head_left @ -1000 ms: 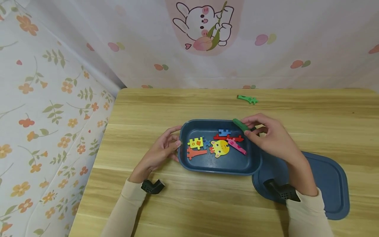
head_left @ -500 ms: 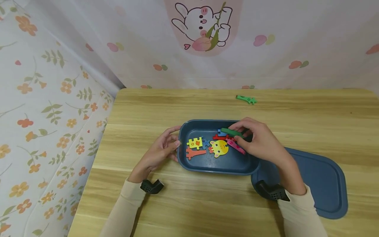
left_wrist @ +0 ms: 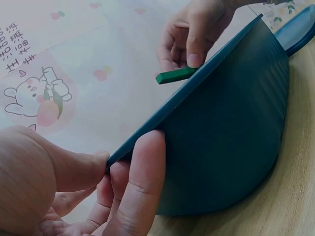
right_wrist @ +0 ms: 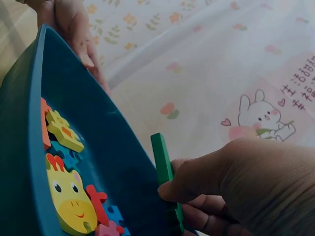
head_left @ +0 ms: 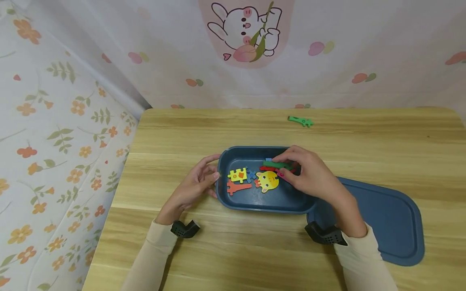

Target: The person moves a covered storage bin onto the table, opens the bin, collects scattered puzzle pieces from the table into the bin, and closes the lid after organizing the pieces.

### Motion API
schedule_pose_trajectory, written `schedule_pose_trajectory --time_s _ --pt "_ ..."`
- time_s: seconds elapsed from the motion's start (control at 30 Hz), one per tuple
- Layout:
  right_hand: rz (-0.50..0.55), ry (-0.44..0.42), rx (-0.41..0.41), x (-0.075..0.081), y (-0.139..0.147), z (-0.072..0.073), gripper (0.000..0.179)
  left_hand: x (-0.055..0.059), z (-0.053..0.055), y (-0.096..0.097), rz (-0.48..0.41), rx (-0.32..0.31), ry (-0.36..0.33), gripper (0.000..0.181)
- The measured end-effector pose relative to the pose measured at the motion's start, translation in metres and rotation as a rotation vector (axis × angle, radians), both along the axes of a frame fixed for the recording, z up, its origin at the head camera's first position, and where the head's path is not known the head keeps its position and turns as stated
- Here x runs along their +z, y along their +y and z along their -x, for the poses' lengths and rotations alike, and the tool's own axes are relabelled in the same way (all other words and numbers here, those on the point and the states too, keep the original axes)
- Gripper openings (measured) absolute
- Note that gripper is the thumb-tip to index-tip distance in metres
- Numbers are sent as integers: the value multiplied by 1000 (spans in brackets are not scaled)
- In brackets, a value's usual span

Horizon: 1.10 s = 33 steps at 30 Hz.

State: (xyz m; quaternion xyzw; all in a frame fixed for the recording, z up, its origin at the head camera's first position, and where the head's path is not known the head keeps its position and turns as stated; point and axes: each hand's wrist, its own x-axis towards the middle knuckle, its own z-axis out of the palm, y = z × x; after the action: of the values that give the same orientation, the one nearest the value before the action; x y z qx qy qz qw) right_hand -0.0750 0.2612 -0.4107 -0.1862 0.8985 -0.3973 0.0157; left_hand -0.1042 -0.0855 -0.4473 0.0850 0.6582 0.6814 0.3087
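My left hand (head_left: 194,186) pinches the left rim of a dark blue plastic box (head_left: 262,208), thumb at the edge and fingers against its outer wall, as the left wrist view shows. Between thumb and fingers, my right hand (head_left: 313,173) holds a green puzzle piece (right_wrist: 161,160) over the right half of the box. Inside lie a yellow giraffe-head piece (head_left: 268,182), a yellow piece (head_left: 238,175), an orange piece (head_left: 238,187) and a small blue piece (head_left: 251,174). Red (right_wrist: 98,201) and pink (right_wrist: 107,230) pieces lie partly hidden beside the right hand.
A matching blue lid (head_left: 389,222) lies on the wooden table (head_left: 236,250) at the right, partly under the right forearm. Another green puzzle piece (head_left: 300,121) rests near the table's back edge. Patterned cloth (head_left: 247,89) hangs behind and at the left.
My right hand has carried the green puzzle piece left from the box's right rim to over the pieces inside. The left hand keeps its hold on the rim.
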Motion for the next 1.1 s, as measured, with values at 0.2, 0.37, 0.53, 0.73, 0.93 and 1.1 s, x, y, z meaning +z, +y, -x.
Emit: schedule_pose_trajectory --time_s 0.2,0.37,0.53,0.73,0.93,1.1 --pt "-35 -31 -4 1 -3 2 34 0 -1 -4 -4 6 -4 61" --pt "-29 -43 5 0 -7 4 25 -2 -1 -6 -6 12 -5 61" --pt "-32 -2 -34 -3 -5 7 26 -4 -2 -5 -5 17 -4 61" --pt "-27 89 -96 -3 5 9 33 -2 1 -1 0 13 -11 60" --pt "-55 140 -168 1 12 19 33 -2 2 -1 -3 10 -25 60" --pt "-158 141 -272 1 18 35 31 -2 2 -3 -3 10 -18 60"
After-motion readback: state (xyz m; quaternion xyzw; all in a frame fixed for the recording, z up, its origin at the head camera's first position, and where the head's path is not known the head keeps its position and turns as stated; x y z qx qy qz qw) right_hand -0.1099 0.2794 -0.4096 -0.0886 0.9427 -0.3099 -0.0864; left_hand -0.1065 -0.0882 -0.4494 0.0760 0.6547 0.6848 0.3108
